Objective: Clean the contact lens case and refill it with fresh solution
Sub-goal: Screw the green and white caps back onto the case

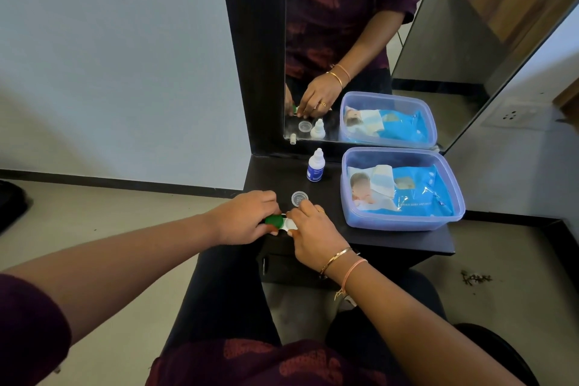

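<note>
Dark dressing shelf (360,236) under a black-framed mirror (360,41), pale wall on the left, beige floor below. Person seated in front, both arms reaching in.

Lens case (285,224) is at the near left edge of the shelf, held between the two hands; can't tell if it rests on the shelf or sits just above it. Left hand (241,218) has fingers and thumb curled round the green cap (273,220) on the case's left end. Right hand (313,235) pinches the white right end of the case, fingers bent down over it; ring on one finger, two bracelets (340,260) on the wrist.

Clear round lid (298,198) lies flat on the shelf just beyond the right hand's fingertips. Small white solution bottle (315,166) with a blue label stands upright farther back, close to the mirror, cap on.

Clear plastic box (404,222) takes up the right side of the shelf, no lid on it, blue wet wipes pack (419,191) lying inside.

Mirror repeats the hands, bottle, lid and box. Wall socket (513,116) far right.
</note>
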